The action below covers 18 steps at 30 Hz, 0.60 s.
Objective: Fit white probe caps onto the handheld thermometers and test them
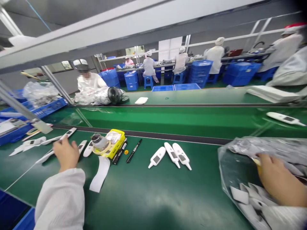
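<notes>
My left hand (66,154) is over the left part of the green bench, thumb and fingers apart. A white handheld thermometer (69,132) with a dark display lies right at its fingertips, and another white thermometer (46,156) lies beside it. More of them lie left of the hand, slightly blurred. My right hand (275,175) is inside a clear plastic bag (225,172) that holds white plastic pieces (255,203). Its fingers are curled, with something yellowish at their tips; what they hold is hidden. Between my hands, three white thermometers (172,155) lie with tips toward me.
A yellow tray (117,148) with a jar (99,142), a marker (120,154), a pen (134,151) and a paper strip (100,174) are mid-left. Beyond the dark rail runs a green belt (155,119) carrying a thermometer (285,118). A co-worker (90,81) sits opposite, near a fan (115,95).
</notes>
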Tool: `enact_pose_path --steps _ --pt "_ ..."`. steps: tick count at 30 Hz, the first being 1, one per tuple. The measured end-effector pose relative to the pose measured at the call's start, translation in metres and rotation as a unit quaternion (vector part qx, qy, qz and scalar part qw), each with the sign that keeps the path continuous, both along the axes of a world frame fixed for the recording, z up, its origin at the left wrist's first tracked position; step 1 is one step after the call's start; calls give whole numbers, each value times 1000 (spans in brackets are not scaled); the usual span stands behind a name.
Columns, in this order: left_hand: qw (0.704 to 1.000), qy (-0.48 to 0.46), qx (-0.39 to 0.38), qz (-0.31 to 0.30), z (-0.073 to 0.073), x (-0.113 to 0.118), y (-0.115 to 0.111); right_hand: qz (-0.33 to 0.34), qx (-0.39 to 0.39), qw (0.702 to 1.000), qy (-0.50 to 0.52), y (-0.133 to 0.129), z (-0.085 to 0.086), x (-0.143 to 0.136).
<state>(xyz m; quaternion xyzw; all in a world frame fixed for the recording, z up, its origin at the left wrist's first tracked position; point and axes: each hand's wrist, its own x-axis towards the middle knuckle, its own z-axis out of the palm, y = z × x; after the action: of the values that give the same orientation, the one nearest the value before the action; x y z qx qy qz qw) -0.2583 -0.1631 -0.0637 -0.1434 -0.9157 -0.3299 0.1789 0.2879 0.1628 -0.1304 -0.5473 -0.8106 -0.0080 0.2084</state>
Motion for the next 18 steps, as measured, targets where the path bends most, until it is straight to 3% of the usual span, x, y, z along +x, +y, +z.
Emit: enact_pose_path --steps 2,4,6,8,10,13,15,18 --pt "997 42 13 -70 9 27 14 -36 -54 995 76 14 4 -5" --pt "983 33 0 -182 9 61 35 -42 -111 971 207 24 12 -10" --pt "942 -34 -52 -329 -1 97 60 -12 -198 899 391 27 25 -20" --pt "888 -109 -105 -435 -18 130 84 39 -300 777 552 24 44 -34" --pt "852 -153 -135 -482 -38 154 103 87 -341 713 606 15 64 -53" --pt "833 -186 -143 -501 -60 169 118 133 -378 668 627 -3 90 -80" --pt "826 -206 -131 -507 -65 167 124 170 -384 640 643 -15 102 -95" --pt "815 -239 -73 -523 -56 156 129 243 -374 616 650 -28 114 -109"
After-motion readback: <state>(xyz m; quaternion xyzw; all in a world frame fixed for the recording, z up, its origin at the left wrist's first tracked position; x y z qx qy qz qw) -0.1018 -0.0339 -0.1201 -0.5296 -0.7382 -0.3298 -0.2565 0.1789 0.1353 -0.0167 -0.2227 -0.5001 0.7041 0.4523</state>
